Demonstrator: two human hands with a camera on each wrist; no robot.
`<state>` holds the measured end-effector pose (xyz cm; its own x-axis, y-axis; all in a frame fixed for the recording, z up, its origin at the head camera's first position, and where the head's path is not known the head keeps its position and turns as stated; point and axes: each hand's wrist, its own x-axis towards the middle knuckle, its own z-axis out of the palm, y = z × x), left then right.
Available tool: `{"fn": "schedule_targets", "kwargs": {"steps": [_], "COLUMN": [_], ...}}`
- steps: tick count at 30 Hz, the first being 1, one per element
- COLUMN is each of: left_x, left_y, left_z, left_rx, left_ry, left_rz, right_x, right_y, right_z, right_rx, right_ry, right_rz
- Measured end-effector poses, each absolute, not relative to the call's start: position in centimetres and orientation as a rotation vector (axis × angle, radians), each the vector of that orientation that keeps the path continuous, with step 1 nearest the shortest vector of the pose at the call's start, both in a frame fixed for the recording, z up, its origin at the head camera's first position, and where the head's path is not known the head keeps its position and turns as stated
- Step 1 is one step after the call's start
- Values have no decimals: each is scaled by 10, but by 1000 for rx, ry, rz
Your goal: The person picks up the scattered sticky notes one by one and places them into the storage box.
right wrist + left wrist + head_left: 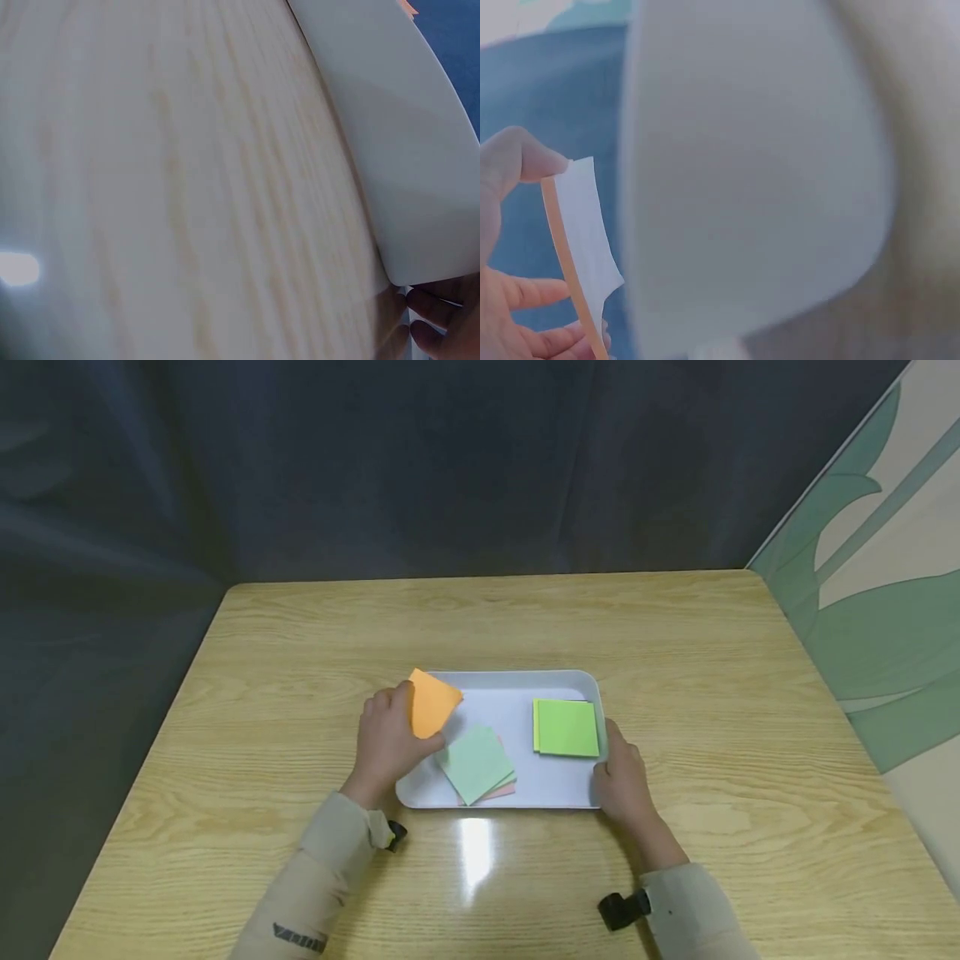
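Observation:
Between its thumb and fingers my left hand (pixel 387 735) pinches a pad of orange sticky notes (pixel 433 703), tilted up over the left end of a white tray (pixel 506 689). In the left wrist view the orange pad (pixel 568 247) shows edge-on with a pale face. My right hand (pixel 622 777) grips the tray's right end; in the right wrist view its fingers (pixel 435 307) sit at the tray's corner. Pale green notes (pixel 477 764) lie fanned in the tray over pink ones (pixel 504 790). Bright green notes (pixel 567 727) lie at the right, with a yellowish edge showing.
The tray stands on a wood-grain table (pixel 480 627). Behind and to the left hangs a dark curtain (pixel 390 468). A wall with green leaf shapes (pixel 885 643) is at the right.

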<state>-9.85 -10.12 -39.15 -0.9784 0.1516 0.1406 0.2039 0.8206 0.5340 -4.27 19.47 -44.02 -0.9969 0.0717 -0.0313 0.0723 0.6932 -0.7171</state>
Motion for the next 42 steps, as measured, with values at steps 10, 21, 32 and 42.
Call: {"fn": "schedule_targets", "kwargs": {"steps": [10, 21, 32, 42], "left_x": [-81, -79, -75, -72], "left_y": [-81, -81, -80, -81], "left_z": [-419, -420, -418, -420], "left_rx": [-783, -965, -991, -1009], "left_ry": [-2980, -3008, -3039, -3027], "left_rz": [-843, -845, -878, -854], "right_x": [-46, -45, -43, -43], "right_y": [194, 195, 194, 194], "right_z": [-440, -442, -438, -440], "right_rx": [93, 100, 110, 107], "right_ry": [2916, 2908, 2893, 2905], "right_rz": [-1224, -1212, -1212, -1220]}}
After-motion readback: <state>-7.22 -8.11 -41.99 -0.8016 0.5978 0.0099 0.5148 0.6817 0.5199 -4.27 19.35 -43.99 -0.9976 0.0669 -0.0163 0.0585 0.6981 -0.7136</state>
